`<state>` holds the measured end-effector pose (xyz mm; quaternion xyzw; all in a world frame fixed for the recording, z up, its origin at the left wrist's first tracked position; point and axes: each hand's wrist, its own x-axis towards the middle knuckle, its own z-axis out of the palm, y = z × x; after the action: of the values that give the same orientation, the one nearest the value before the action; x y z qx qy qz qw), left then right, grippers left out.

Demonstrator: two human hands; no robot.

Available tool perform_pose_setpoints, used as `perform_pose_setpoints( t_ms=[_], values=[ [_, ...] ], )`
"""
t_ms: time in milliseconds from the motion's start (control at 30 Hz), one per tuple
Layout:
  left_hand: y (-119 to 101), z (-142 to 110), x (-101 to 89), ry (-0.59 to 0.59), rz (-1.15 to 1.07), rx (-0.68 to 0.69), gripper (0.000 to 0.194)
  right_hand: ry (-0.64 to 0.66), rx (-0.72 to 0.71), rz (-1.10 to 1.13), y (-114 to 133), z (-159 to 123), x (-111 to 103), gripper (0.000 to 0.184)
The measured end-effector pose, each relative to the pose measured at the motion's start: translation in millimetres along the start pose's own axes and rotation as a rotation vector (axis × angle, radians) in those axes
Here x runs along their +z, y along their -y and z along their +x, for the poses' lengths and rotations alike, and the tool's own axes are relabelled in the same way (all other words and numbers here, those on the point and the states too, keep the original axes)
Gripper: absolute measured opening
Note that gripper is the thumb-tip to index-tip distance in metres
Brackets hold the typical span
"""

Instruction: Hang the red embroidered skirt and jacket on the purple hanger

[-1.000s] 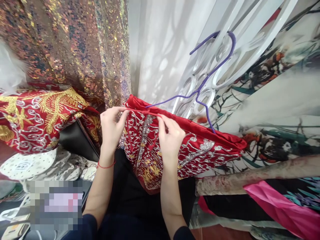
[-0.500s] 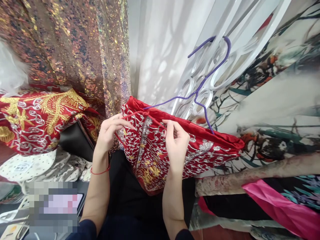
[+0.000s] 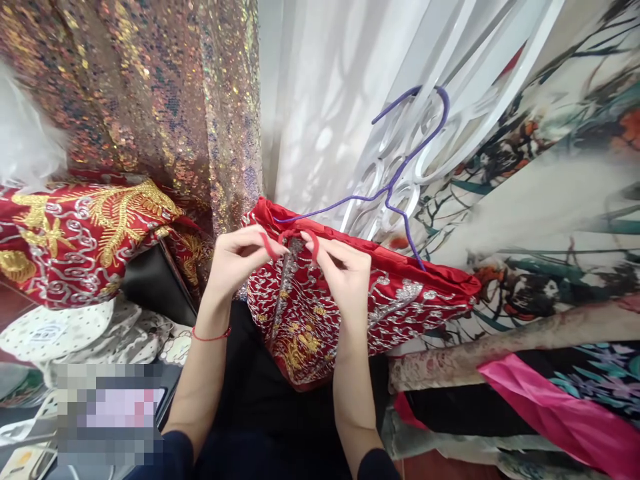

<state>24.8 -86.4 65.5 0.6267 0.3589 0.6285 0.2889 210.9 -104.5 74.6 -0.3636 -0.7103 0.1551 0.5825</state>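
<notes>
A red skirt (image 3: 345, 320) with silver and gold embroidery lies slanted across my lap, its gathered satin waistband (image 3: 380, 255) along the top. The purple hanger (image 3: 387, 190) reaches into the waistband, its hook leaning up to the right. At the left part of the waistband, a red drawstring (image 3: 287, 235) comes out. My left hand (image 3: 243, 257) pinches one loop of this cord between thumb and finger. Close beside it, my right hand (image 3: 345, 267) pinches a second loop. Between the two hands the cord meets at the waistband; whether it is knotted there I cannot tell.
Another red embroidered garment (image 3: 85, 233) lies at the left over a black bag (image 3: 157, 280). Below it are dotted white cloth pieces (image 3: 65, 327) and a blurred-out phone (image 3: 125, 408). Sequined fabric (image 3: 150, 100) hangs behind; a white openwork chair back (image 3: 450, 120) stands at the right.
Both hands have moved closer together at the waistband. The cord, stretched out to each side before, is now bent into two short loops. The hanger has shifted slightly down and left.
</notes>
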Motion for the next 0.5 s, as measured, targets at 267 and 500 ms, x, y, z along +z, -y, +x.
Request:
perform_pose_setpoints(
  t_ms=[267,500],
  values=[
    [-1.7,2.6,-7.9,0.401,0.024,-0.115,0.035,0.343,-0.367,-0.564,-7.4,14.3,-3.9,0.024],
    [9.4,2.4,3.3,0.208,-0.104,-0.180,0.036,0.274,-0.419,-0.553,-14.0,20.4,5.7,0.033]
  ],
)
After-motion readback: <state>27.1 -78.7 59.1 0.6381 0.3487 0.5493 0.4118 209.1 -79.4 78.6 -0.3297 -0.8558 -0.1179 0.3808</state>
